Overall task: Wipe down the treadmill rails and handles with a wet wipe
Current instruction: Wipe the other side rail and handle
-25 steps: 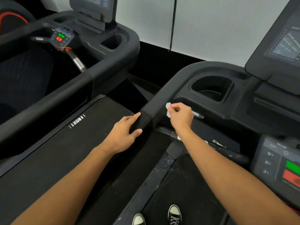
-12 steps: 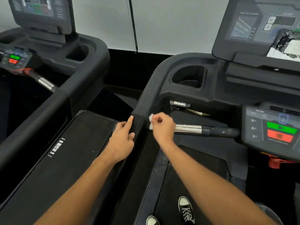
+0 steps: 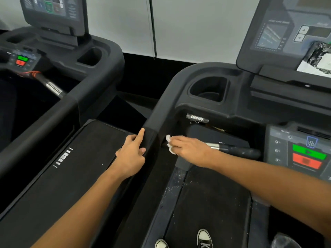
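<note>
Status: early-to-middle, by your position. Your right hand (image 3: 190, 150) pinches the wet wipe (image 3: 169, 144), fingers curled round it, just inside the left side rail (image 3: 157, 115), at the root of the metal handle (image 3: 232, 149) (running toward 3 o'clock). Your left hand (image 3: 131, 155) rests on the rail, fingers relaxed. Remaining, likely: handle, right-side rail (out of view).

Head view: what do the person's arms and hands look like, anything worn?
Both forearms are bare as far as the frame shows: no sleeves in view. The left hand and right hand carry no gloves, rings, watch or wristband, and no markings show. Below, black canvas sneakers with white toe caps are visible.
</note>
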Tool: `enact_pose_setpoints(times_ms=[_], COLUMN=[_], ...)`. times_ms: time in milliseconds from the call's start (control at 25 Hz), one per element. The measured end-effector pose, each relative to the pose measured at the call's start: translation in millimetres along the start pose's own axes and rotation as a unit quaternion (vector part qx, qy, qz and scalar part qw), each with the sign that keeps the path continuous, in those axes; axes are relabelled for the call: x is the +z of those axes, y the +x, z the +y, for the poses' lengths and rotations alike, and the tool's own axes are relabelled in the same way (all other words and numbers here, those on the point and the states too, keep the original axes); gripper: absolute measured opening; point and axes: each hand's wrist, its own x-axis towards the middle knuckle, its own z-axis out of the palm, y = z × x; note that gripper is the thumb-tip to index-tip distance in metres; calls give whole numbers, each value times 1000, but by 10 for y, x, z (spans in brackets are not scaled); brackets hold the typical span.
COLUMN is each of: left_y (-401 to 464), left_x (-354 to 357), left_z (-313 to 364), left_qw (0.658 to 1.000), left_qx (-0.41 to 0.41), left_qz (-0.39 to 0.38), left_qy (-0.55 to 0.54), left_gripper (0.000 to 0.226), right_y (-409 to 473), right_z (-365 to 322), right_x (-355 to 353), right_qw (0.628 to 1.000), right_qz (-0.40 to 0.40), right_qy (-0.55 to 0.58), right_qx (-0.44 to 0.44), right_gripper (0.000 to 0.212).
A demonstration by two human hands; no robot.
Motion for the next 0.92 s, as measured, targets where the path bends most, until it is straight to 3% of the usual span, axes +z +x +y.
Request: enact_pose_setpoints(times_ms=[80, 160, 280, 480, 640, 760, 920], left_y=[12, 20, 29, 28, 42, 39, 23], left_x=[3, 9, -13, -2, 3, -4, -25], left_z=[8, 16, 9, 33, 43, 52, 83], left_qw=[1000, 1000, 999, 999, 999, 999, 999], left_qx=[-13, -22, -34, -37, -41, -41, -39], left_qz=[8, 9, 11, 14, 13, 9, 10], left_qy=[5, 10, -3, 3, 12, 7, -2], left_gripper=[72, 73, 72, 73, 74, 74, 72], right_y=[78, 225, 110, -1026, -1826, -1528, -309], right_z=[-34, -208, -149, 443, 707, 632, 189], right_x=[41, 107, 64, -151, -285, -237, -51], right_qw=[999, 999, 995, 983, 982, 984, 988], right_qz=[42, 27, 22, 49, 48, 19, -12], right_qy=[-25, -27, 64, 143, 141, 123, 103], right_qx=[-22, 13, 79, 108, 119, 130, 114], right_gripper=[23, 18, 13, 9, 16, 31, 27])
